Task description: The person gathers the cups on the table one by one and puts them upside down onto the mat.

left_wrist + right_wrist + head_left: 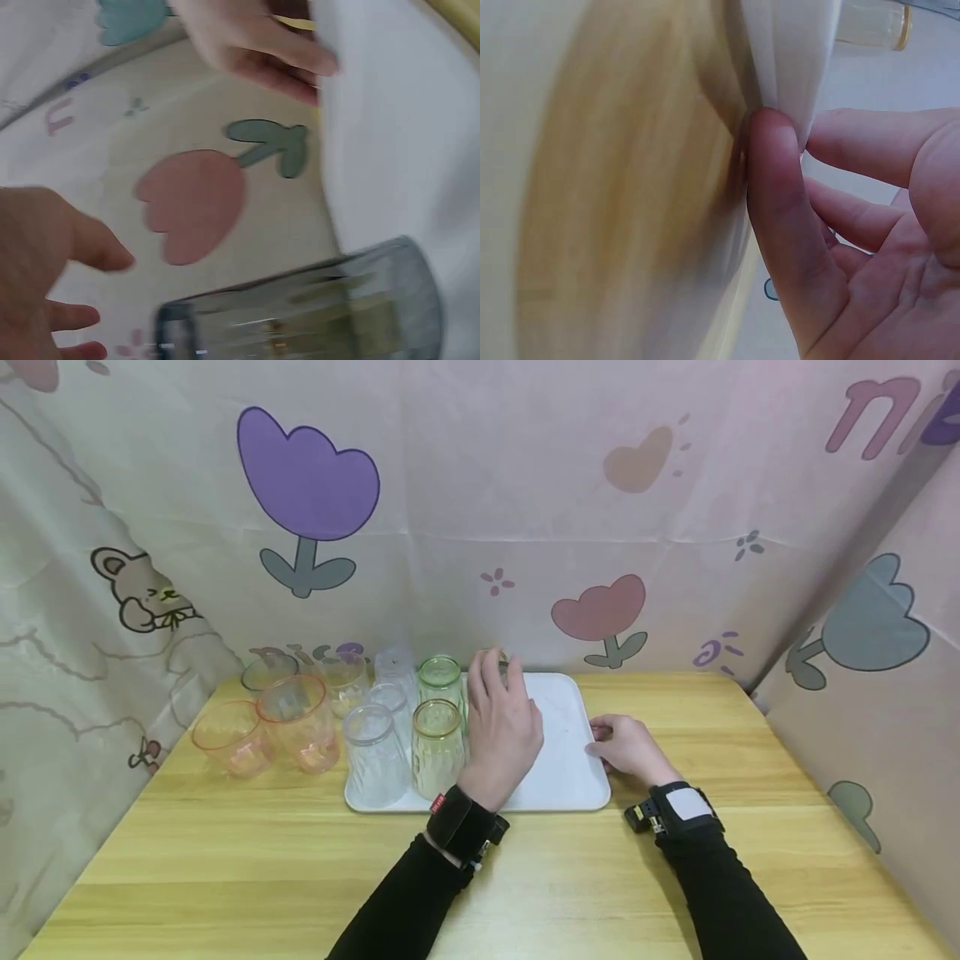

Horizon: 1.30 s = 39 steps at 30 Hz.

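Observation:
A white tray (558, 752) lies on the wooden table, with several glasses standing on its left part. My left hand (501, 735) is over the tray's middle, its fingers loosely spread. In the left wrist view a grey-blue glass (300, 311) stands on the tray beside that hand, apart from the fingers; from the head this glass is mostly hidden. A yellowish glass (437, 756) and a green glass (440, 677) stand just left of the hand. At the tray's right edge my right hand (630, 747) pinches the rim between thumb and fingers.
Clear glasses (375, 760) stand at the tray's left end. Left of the tray are an orange-pink tumbler (232, 743), a taller pink-rimmed glass (303, 727) and further clear ones (345, 685). A patterned curtain (450, 485) hangs behind the table (262, 877).

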Tool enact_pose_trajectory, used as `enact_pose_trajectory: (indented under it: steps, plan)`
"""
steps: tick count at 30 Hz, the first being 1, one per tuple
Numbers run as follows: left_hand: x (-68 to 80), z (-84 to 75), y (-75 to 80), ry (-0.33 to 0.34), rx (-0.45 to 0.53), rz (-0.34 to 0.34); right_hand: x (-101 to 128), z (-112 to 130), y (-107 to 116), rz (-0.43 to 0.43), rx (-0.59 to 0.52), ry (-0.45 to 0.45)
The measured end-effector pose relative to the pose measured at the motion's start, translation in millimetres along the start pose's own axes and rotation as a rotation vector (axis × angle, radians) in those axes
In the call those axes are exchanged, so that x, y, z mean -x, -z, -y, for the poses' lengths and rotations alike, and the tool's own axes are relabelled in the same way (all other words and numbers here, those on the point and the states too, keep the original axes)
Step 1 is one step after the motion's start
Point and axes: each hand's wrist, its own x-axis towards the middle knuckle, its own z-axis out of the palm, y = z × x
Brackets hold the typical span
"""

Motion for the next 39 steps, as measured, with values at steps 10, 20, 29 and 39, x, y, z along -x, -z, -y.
enact_pose_trajectory:
  steps: [10, 20, 29, 39]
  plan:
    - [-6.6, 5.5, 60.7, -0.069, 0.158, -0.175, -1.9, -6.1, 2.2, -0.004, -0.002, 0.054]
    - [-17.8, 62.3, 119.4, 0.106, 0.188, -0.149, -2.4, -10.1, 14.5, 0.002, 0.013, 0.072]
    - [-2.3, 124.9, 143.6, 0.188, 0.187, -0.230, -0.3, -7.4, 14.3, 0.019, 0.005, 0.059]
    - [36.0, 170.9, 132.4, 0.466, 0.273, -0.135, -0.5, -7.9, 4.3, 0.020, -0.008, 0.065]
